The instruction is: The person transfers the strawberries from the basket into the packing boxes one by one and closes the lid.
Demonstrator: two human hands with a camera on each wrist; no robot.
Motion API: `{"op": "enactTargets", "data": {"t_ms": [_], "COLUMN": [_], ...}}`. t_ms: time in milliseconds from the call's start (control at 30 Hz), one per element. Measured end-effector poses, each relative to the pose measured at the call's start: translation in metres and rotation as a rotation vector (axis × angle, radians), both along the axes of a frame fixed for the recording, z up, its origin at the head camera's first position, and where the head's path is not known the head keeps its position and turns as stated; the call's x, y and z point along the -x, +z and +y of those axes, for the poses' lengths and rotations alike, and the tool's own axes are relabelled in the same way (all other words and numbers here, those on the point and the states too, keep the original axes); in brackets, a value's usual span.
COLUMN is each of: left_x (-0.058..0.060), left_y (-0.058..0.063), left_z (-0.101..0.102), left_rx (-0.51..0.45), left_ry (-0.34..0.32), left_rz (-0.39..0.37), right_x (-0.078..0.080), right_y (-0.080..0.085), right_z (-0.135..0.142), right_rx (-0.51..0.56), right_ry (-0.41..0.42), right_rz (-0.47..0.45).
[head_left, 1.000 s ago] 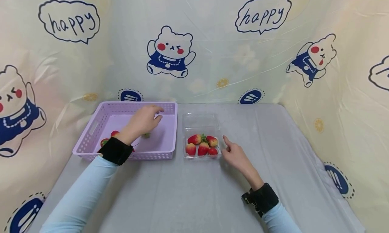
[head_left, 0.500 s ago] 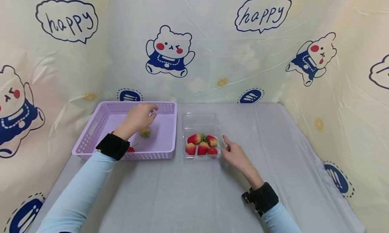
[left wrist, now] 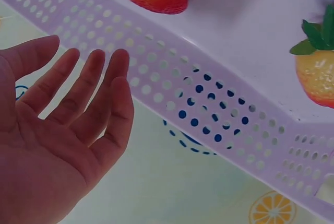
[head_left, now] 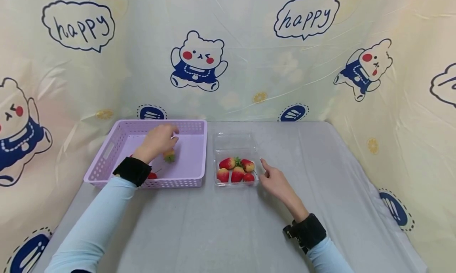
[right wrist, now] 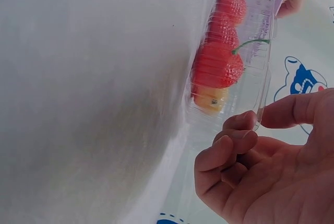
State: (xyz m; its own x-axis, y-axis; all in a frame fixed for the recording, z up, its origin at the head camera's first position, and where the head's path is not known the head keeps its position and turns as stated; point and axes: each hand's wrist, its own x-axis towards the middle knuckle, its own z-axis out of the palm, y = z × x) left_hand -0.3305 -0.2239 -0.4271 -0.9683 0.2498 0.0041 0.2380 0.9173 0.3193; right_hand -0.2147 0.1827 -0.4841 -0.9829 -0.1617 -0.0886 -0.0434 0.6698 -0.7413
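My left hand [head_left: 158, 140] hovers over the lilac basket [head_left: 205, 158], its fingers loosely bent and nothing between them, as the left wrist view confirms. Just beneath it in the head view lies a yellowish-red strawberry [head_left: 169, 156] with green leaves; a red cherry [head_left: 152, 175] with a stem sits near the front wall. Beside the basket stands a lidded-style clear plastic box [head_left: 233, 141], its lid raised at the back. Several strawberries [head_left: 237, 175] and a stemmed cherry [right wrist: 219, 65] lie inside. My right hand [head_left: 280, 184] pinches the box's right rim between thumb and fingers.
Both containers rest on a table with a grey cloth [head_left: 199, 229]. A printed curtain [head_left: 246, 67] with cartoon bears rises behind the table and along its sides. My left forearm and wristband [head_left: 132, 171] cover part of the basket's front left.
The left hand has drifted left over the basket, uncovering more of the leafy strawberry and the cherry near the front wall. The right hand keeps its place at the box.
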Motion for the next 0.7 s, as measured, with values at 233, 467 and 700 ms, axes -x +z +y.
{"op": "enactTargets", "data": {"t_ms": [233, 467, 700], "left_x": [0.004, 0.008, 0.009], "left_y": [-0.004, -0.009, -0.020], "left_z": [-0.009, -0.016, -0.021], "left_rx": [0.056, 0.077, 0.105], "left_ry": [0.006, -0.021, -0.051], "left_rz": [-0.061, -0.118, -0.176], "right_x": [0.000, 0.000, -0.001], "right_y": [0.001, 0.004, 0.003], "right_z": [0.000, 0.000, 0.000], "right_rx": [0.001, -0.005, -0.003], "right_ry": [0.003, -0.004, -0.006], "right_rz": [-0.006, -0.007, -0.008]}}
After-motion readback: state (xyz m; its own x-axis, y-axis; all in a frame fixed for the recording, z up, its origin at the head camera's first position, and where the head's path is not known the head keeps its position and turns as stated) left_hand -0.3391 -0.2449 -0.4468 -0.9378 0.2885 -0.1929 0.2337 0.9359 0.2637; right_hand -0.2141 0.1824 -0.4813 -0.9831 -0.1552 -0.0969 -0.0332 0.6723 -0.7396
